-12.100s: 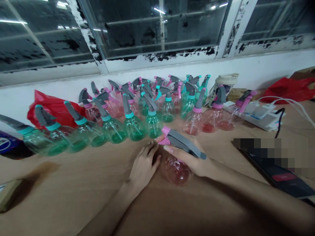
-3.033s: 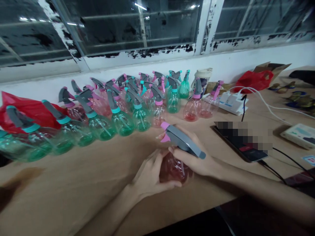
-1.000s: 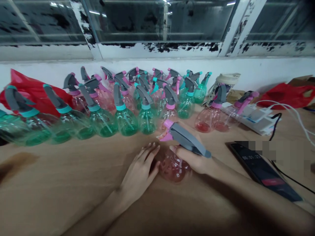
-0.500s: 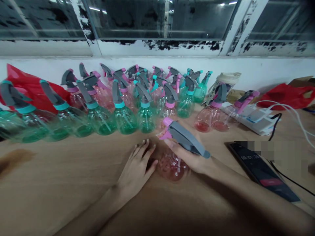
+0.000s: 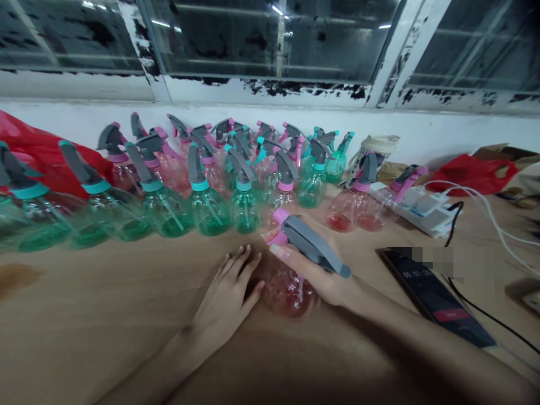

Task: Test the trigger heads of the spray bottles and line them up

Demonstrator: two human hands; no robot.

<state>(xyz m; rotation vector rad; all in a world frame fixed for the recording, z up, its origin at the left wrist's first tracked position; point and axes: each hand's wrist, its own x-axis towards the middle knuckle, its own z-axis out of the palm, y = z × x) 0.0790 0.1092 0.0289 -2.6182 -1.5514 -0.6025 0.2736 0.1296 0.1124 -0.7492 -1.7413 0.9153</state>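
Observation:
A clear pink spray bottle [image 5: 289,292] stands on the wooden table [image 5: 105,315] in front of me. Its grey trigger head [image 5: 310,250] with a pink nozzle points left. My right hand [image 5: 327,275] wraps around the neck and the trigger head. My left hand [image 5: 225,298] rests against the bottle's left side with its fingers stretched out and slightly apart. Behind them stand several assembled spray bottles, green ones [image 5: 206,208] and pink ones [image 5: 346,208], in rows toward the wall.
A phone [image 5: 434,289] lies on the table to the right, with a black cable beside it. A white power strip [image 5: 426,211] with white cables sits behind it. Red plastic bags lie at the far left [image 5: 37,154] and far right [image 5: 472,169]. A jar [image 5: 373,149] stands by the wall.
The view has shifted a little. My hands stay on the same pink bottle, with the left hand still flat against its side.

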